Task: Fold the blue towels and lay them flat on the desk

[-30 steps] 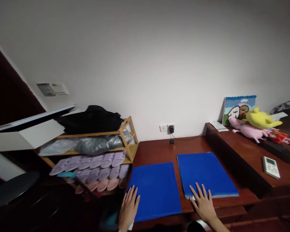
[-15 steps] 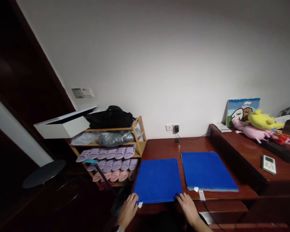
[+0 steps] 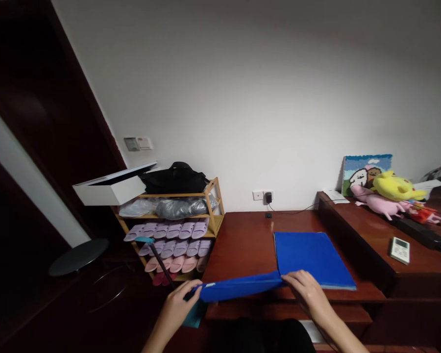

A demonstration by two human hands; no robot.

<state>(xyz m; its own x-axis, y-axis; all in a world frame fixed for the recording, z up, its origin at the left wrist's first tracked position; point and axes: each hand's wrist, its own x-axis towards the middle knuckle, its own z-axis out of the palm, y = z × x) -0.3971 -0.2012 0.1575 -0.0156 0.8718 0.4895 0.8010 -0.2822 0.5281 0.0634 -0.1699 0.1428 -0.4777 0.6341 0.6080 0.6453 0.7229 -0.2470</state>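
Note:
A blue cloth [image 3: 242,286] is stretched between my two hands above the front edge of the wooden table [image 3: 242,235], seen nearly edge-on, with a small white tag near its left end. My left hand [image 3: 180,301] pinches its left corner. Its right corner is held by my right hand [image 3: 306,292], closed around it. Another blue cloth [image 3: 310,257], squared and flat with a greyish layer showing at its edge, lies on the table just beyond my right hand.
Left of the table stands a rack [image 3: 216,220] with slippers, bags and a white box [image 3: 112,191]. A round stool [image 3: 79,257] is farther left. On the raised right surface lie plush toys [image 3: 393,186] and a white remote [image 3: 400,250]. A cable runs from the wall plug [image 3: 268,197].
Both hands have lifted the near cloth off the table, and it now hangs between them instead of lying flat. The hands are farther apart and a little higher. The view has shifted slightly.

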